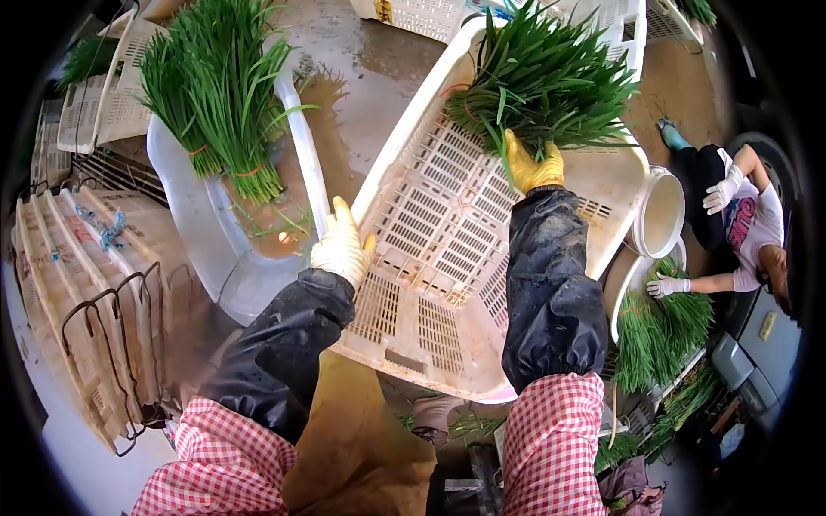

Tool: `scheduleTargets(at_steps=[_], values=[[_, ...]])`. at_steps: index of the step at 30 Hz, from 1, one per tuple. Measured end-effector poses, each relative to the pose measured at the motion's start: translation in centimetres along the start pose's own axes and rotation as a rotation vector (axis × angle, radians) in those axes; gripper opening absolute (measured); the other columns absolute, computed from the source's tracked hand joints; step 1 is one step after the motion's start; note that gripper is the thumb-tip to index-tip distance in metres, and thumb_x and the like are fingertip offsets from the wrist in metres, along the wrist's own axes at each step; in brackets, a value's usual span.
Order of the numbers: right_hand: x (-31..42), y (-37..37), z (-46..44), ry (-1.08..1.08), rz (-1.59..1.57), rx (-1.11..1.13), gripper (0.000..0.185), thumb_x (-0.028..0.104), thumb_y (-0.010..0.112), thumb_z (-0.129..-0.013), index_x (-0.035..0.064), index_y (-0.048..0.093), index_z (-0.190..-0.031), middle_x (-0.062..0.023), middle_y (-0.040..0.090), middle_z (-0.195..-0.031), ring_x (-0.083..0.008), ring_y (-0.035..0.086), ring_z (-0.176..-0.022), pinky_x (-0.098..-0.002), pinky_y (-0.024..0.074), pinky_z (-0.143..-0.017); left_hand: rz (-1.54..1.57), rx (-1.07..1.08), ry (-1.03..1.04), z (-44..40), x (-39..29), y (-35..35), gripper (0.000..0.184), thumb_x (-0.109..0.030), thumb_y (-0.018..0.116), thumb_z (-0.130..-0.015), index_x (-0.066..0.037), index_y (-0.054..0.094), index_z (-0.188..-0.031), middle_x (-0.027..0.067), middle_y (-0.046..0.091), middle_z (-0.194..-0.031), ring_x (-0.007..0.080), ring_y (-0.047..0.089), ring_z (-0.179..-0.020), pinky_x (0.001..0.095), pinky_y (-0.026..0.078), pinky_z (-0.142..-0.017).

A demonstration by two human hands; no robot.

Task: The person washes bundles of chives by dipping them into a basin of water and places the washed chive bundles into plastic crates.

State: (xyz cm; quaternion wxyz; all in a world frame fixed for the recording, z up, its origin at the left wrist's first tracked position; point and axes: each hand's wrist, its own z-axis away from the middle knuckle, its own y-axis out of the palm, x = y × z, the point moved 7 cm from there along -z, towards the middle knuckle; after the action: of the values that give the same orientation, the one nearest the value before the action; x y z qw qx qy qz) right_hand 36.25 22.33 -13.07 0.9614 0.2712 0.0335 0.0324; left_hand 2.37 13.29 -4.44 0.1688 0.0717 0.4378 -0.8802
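Observation:
A slatted off-white plastic crate stands tilted in front of me. At its far end lies a bunch of garlic chives with an orange tie round it. My right hand, in a yellow glove, holds the near edge of this bunch, some fingertips hidden among the leaves. My left hand, in a paler glove, is at the crate's left rim with fingers stretched and thumb apart, holding nothing. Left of it, a whitish tub contains muddy water and banded bunches of chives.
Stacked crates with dark wire handles stand at the left. A white bucket is beside the crate's right side. Further right, a person in white gloves touches more chives. More crates stand at the back on the wet floor.

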Motion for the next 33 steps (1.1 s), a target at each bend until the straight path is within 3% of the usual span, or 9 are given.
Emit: scheduleTargets(at_steps=[5,7,11,15,19,21,24,29,33], values=[[0.4,-2.1,-0.4,0.068,0.345,0.002,0.064,0.046,0.04,-0.096,-0.0004,0.035,-0.139,-0.0144,0.038,-0.145,-0.0316,0.039,-0.13,-0.0445,0.0418,-0.103,-0.015,0.081,-0.076,0.3,-0.5,-0.7,0.09,-0.029,0.067,-0.08,0.002,0.012,-0.144,0.027,0.047,-0.124,0.0398,0.058,-0.103,0.0445,0.046,-0.087],[0.9,-1.1,3.1,-0.189,0.706,-0.075,0.064,0.049,0.038,-0.096,0.0102,0.028,-0.145,0.002,0.03,-0.151,-0.0193,0.026,-0.138,-0.0451,0.0127,-0.115,0.04,0.117,-0.086,0.1,-0.5,-0.7,0.09,-0.029,0.067,-0.08,0.003,0.013,-0.144,0.0258,0.049,-0.121,0.0384,0.058,-0.102,0.0451,0.046,-0.085],[0.2,-1.4,5.8,-0.083,0.458,-0.18,0.087,0.07,0.034,-0.088,0.0126,0.011,-0.149,-0.0235,0.026,-0.148,-0.0458,0.035,-0.129,-0.0531,0.0323,-0.106,0.058,0.063,-0.045,-0.1,-0.4,-0.5,0.091,-0.031,0.068,-0.079,0.004,0.014,-0.143,0.0249,0.051,-0.116,0.0375,0.058,-0.101,0.0451,0.047,-0.084],[-3.4,-2.7,11.1,-0.191,0.621,-0.116,0.096,0.079,0.036,-0.08,0.0243,-0.002,-0.15,-0.0223,0.019,-0.151,-0.045,0.034,-0.13,-0.0602,0.0325,-0.102,0.098,0.2,-0.021,0.6,-1.1,-2.5,0.088,-0.052,0.059,-0.084,0.002,0.022,-0.143,0.0246,0.054,-0.115,0.0367,0.059,-0.101,0.0407,0.048,-0.086],[-6.9,-11.2,16.0,-0.195,0.764,-0.189,0.093,0.077,0.04,-0.081,0.0156,0.018,-0.148,-0.0181,0.038,-0.14,-0.0382,0.046,-0.12,-0.0521,0.0413,-0.095,0.807,0.036,-0.165,-2.4,5.9,-2.3,0.068,-0.057,0.053,-0.088,-0.002,0.05,-0.127,0.019,0.059,-0.117,0.0252,0.057,-0.109,0.037,0.043,-0.093],[-9.2,-16.0,18.4,-0.192,0.908,-0.193,0.081,0.071,0.04,-0.086,0.0108,0.037,-0.139,-0.0132,0.054,-0.124,-0.0256,0.055,-0.107,-0.0393,0.0463,-0.086,0.565,-0.285,-0.291,-5.8,13.3,-3.2,0.076,-0.044,0.072,-0.078,0.0,0.042,-0.133,0.0217,0.055,-0.125,0.0271,0.056,-0.111,0.0355,0.043,-0.095],[-13.9,-19.6,21.9,-0.106,1.124,-0.217,0.075,0.066,0.042,-0.088,0.0078,0.045,-0.135,-0.0131,0.059,-0.114,-0.0197,0.058,-0.093,-0.0319,0.0476,-0.081,0.489,-0.16,-0.581,-9.2,20.7,-6.1,0.116,-0.036,0.082,-0.066,0.003,0.008,-0.146,0.0252,0.035,-0.143,0.0335,0.041,-0.129,0.0341,0.033,-0.108],[-17.9,-23.4,24.6,0.02,1.215,-0.219,0.074,0.063,0.046,-0.089,0.003,0.044,-0.133,-0.0142,0.061,-0.104,-0.0169,0.06,-0.083,-0.0298,0.0502,-0.074,0.265,-0.379,-0.341,-19.2,26.3,-8.6,0.141,-0.044,0.088,-0.056,0.003,-0.01,-0.145,0.0233,0.001,-0.154,0.032,0.01,-0.143,0.0332,0.018,-0.115],[-17.9,-26.1,26.1,0.074,1.18,-0.322,0.068,0.055,0.051,-0.091,0.0015,0.045,-0.132,-0.0156,0.061,-0.099,-0.0171,0.059,-0.077,-0.0289,0.0498,-0.073,0.32,-0.86,-0.043,-23.4,24.9,-10.6,0.121,-0.029,0.087,-0.06,0.01,0.008,-0.142,0.0268,0.043,-0.134,0.0299,0.047,-0.12,0.0326,0.041,-0.1]])
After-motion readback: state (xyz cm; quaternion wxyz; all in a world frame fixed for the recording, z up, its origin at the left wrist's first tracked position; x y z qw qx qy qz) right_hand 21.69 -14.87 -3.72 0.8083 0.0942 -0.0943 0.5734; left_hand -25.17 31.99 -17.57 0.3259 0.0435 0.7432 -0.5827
